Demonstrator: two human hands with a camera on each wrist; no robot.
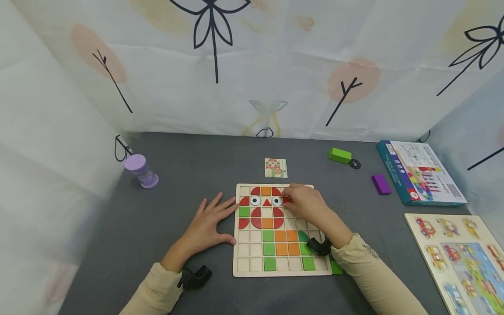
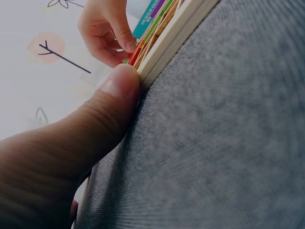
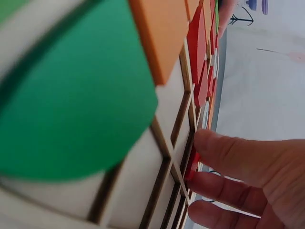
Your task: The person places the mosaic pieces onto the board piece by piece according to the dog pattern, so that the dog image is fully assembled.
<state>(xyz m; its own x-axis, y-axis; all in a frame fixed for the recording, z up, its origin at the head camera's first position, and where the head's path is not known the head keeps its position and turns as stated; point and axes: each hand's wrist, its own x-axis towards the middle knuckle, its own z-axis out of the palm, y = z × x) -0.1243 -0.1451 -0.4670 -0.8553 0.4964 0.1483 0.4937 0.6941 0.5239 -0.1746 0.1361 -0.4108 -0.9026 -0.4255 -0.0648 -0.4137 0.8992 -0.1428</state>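
Note:
A wooden grid board (image 1: pixel 244 264) lies on the grey cloth, with red, orange and green tiles and two eye tiles set in its squares. My left hand (image 1: pixel 208 225) spreads its fingers beside the board's left edge; in the left wrist view the thumb (image 2: pixel 119 86) presses against that edge. Over the upper right of the grid, my right hand (image 1: pixel 311 208) pinches a red tile (image 3: pixel 192 162) between thumb and forefinger, low over a square. A dark green rounded tile (image 3: pixel 76 95) fills the near part of the right wrist view.
A small pattern card (image 1: pixel 276 168) lies beyond the board. Further right are a green block (image 1: pixel 340 155), a black disc (image 1: pixel 355 164), a purple block (image 1: pixel 381 184), a box (image 1: pixel 429 175) and a picture puzzle (image 1: pixel 429 253). A purple sand timer (image 1: pixel 141 170) stands at left.

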